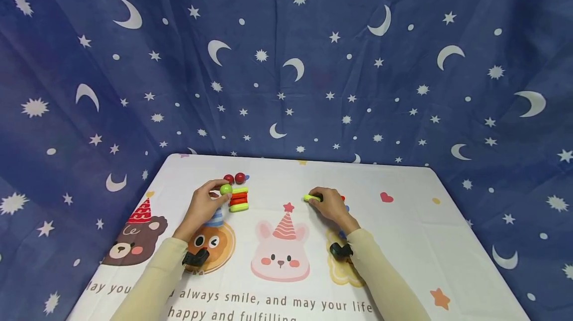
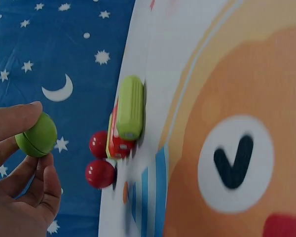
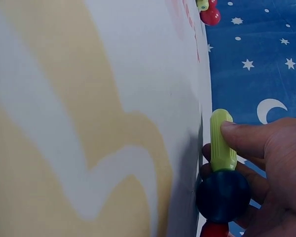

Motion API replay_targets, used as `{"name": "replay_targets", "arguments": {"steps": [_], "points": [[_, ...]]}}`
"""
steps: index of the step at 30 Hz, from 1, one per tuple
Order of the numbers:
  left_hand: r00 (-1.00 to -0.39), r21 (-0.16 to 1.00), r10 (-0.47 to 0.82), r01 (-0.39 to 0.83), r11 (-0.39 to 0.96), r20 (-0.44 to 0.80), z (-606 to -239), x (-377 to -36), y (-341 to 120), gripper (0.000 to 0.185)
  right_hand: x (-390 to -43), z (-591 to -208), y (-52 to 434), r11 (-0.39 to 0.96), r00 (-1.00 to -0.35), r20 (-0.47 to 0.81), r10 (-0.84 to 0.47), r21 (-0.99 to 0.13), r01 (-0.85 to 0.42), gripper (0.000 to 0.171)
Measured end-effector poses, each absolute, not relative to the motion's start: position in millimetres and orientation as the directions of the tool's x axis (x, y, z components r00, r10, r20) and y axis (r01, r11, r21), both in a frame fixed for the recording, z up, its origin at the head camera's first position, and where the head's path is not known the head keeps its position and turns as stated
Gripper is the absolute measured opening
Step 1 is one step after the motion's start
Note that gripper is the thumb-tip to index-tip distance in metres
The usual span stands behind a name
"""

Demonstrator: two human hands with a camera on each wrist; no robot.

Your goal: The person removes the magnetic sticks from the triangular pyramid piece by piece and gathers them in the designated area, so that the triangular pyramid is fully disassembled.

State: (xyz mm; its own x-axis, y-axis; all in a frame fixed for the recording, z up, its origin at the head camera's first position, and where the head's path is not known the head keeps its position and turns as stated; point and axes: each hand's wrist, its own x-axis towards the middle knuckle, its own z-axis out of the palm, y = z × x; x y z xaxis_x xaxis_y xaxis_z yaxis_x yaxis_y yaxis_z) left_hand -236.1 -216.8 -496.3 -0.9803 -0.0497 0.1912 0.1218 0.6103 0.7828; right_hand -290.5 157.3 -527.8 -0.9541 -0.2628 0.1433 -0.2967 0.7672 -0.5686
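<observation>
left grip (image 2: 19, 197) around green ball (image 2: 37, 135); right grip (image 3: 271, 173) around half-hidden yellow-green stick (image 3: 222, 140)

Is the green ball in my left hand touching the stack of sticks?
Apart. The left wrist view shows the green ball pinched clear of the stack.

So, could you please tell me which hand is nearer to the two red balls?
Left. The left hand, pinching a green ball, sits just beside the red balls; the right hand is far off to their right.
</observation>
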Motion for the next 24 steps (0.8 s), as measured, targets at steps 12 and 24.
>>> {"name": "replay_targets", "arguments": {"steps": [12,24], "points": [[-0.988,0.82,-0.103,0.032,0.571,0.111,-503.0,-253.5,-235.6,0.042,-292.4,-528.9,158.1,0.768,-0.955,0.13,-0.265,-0.57,-0.291,0.019],[-0.985,0.803,-0.167,-0.068,0.592,0.04,-521.1,-278.8,-250.2,0.042,-291.8,-529.6,156.2,0.766,-0.955,0.133,-0.267,-0.572,-0.294,0.018]]}}
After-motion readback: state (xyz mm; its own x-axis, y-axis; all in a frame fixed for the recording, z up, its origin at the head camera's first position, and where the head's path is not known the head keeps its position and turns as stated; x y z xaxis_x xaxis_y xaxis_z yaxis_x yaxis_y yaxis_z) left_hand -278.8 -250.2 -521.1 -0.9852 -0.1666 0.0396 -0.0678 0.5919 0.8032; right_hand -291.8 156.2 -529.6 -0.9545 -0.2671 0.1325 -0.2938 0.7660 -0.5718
